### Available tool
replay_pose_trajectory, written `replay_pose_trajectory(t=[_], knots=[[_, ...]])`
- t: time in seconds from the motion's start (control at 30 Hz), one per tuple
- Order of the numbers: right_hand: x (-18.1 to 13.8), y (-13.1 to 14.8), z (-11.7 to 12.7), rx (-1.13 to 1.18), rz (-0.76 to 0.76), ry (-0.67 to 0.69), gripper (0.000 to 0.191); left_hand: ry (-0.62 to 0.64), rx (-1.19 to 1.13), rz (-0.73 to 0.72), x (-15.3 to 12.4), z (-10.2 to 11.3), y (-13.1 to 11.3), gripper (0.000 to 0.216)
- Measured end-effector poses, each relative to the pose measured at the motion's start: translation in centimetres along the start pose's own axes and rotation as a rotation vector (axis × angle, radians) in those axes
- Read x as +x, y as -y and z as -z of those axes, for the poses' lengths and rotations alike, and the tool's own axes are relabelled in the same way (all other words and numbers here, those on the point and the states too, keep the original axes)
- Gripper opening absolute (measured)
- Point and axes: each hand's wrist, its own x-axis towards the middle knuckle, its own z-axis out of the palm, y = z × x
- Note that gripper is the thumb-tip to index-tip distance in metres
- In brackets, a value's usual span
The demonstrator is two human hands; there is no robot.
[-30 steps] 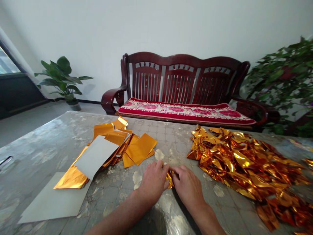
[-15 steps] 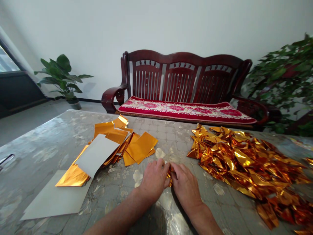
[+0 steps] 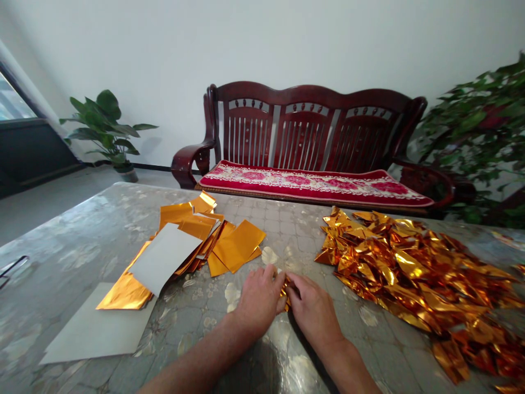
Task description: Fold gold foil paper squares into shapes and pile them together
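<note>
Close together at the front of the table, my left hand [image 3: 261, 298] and my right hand [image 3: 312, 306] are both closed on a small piece of gold foil paper [image 3: 286, 300]. Only slivers of it show between the fingers, so its folded shape is mostly hidden. To the left lies a loose stack of flat gold foil sheets [image 3: 238, 245], with a pale grey sheet [image 3: 166, 257] on top. On the right spreads a large heap of folded gold foil pieces [image 3: 404, 268].
A larger pale sheet [image 3: 98, 328] lies flat at the front left of the table [image 3: 74, 241]. Beyond the table stands a dark wooden bench [image 3: 303, 126] with a red floral cushion [image 3: 315, 183]. Potted plants [image 3: 104, 128] flank it. Glasses [image 3: 12, 271] rest near the left edge.
Both hands stay on the foil piece in nearly the same place, with only slight finger movement. The view has shifted a little.
</note>
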Motion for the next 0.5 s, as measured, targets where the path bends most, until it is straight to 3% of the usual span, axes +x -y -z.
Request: replay_pose_trajectory(t=[0.27,0.5], knots=[[0.6,-0.5,0.7,0.074,-0.06,0.009,0.032,0.02,-0.004,-0.009,-0.1,0.1,0.1,0.041],[0.8,-0.7,1.1,0.045,-0.076,0.06,0.034,-0.098,0.011,-0.059,-0.6,-0.9,-0.3,0.025]])
